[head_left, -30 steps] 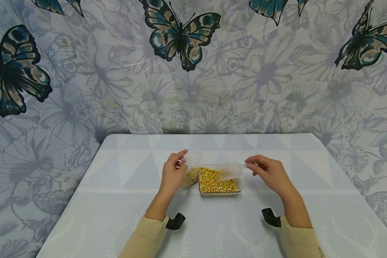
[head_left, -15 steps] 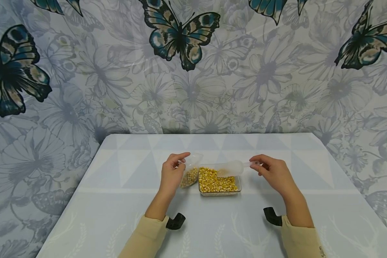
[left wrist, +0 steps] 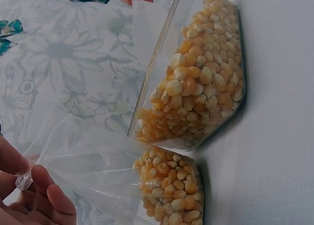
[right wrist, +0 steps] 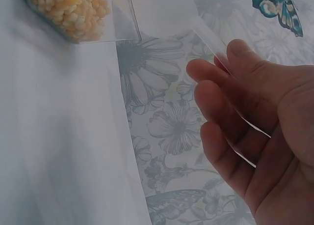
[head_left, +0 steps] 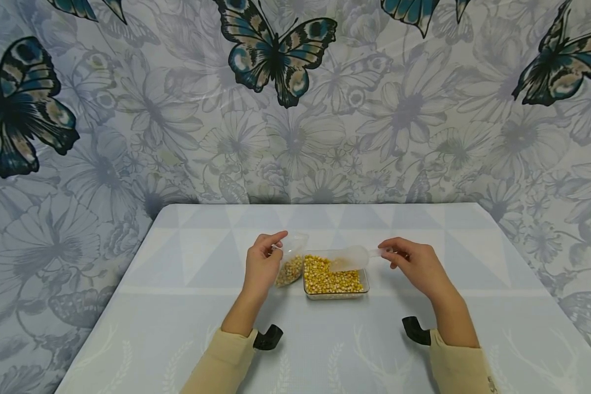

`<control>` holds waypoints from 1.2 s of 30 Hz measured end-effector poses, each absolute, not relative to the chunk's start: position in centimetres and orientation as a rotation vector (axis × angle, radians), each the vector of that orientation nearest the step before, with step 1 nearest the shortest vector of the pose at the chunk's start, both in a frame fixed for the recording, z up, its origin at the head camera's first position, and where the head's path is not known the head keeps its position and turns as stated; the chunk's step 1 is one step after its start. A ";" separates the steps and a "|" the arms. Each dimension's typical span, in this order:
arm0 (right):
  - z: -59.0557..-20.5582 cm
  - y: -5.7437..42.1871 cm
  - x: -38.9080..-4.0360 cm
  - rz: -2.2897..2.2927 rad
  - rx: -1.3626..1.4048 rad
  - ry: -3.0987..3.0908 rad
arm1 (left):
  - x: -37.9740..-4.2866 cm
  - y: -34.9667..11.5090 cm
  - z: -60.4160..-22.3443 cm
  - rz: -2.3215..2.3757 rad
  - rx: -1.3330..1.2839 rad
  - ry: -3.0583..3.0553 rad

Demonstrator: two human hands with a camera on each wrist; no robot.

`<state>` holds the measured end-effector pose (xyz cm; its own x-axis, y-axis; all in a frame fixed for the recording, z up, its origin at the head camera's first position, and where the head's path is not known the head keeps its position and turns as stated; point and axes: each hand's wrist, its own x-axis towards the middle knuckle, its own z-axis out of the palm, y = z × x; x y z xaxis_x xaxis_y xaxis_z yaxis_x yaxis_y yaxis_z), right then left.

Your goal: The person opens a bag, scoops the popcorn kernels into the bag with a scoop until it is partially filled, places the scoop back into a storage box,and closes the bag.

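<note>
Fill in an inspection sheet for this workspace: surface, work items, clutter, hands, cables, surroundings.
Surface: pale table with a triangle pattern.
Work items: transparent container holding yellow corn kernels; clear bag with more kernels beside it, on the person's left; translucent scoop overlapping the container in the head view, contact unclear.
Clutter: nothing seen.
Hands: left hand pinches the bag's top; right hand pinches the scoop's handle.
Cables: nothing seen.
Surroundings: floral backdrop with butterflies; black pieces at both cuffs.
</note>
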<state>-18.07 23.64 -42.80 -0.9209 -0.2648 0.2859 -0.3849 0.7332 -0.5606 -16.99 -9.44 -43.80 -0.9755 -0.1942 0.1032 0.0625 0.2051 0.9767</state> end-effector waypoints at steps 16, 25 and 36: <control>-43.4 22.9 -18.2 0.937 0.595 -2.753 | -16.9 -9.4 -43.6 -1.865 0.124 -2.276; -44.0 22.5 -18.3 0.975 0.583 -2.787 | -16.8 -9.4 -43.5 -1.866 0.113 -2.281; -45.1 22.0 -18.6 0.986 0.575 -2.833 | -17.0 -9.5 -44.0 -1.892 0.107 -2.285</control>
